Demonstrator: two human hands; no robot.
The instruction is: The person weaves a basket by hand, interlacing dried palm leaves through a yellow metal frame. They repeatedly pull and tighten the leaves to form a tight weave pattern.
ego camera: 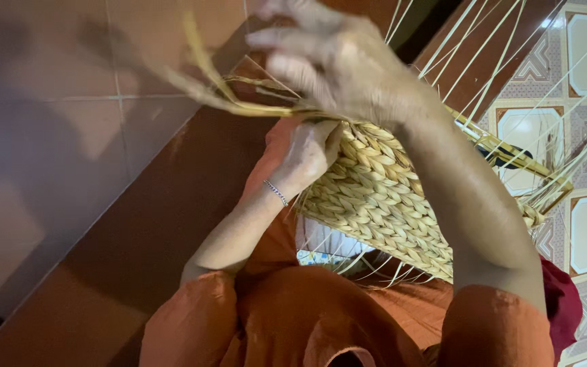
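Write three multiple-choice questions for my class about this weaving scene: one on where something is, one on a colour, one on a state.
1. Where does the left hand rest?
A. on the woven basket's top edge
B. on the tiled floor
C. on the person's knee

2. What colour are the person's sleeves?
A. blue
B. orange
C. white

3. How is the right hand placed?
A. flat on the floor
B. raised above the woven basket, pulling straw strands
C. tucked under the basket

Answers: 1 A, the left grip closes on the woven rim. 2 B, both sleeves show orange cloth. 3 B, the strands run from its fingers out to the left.
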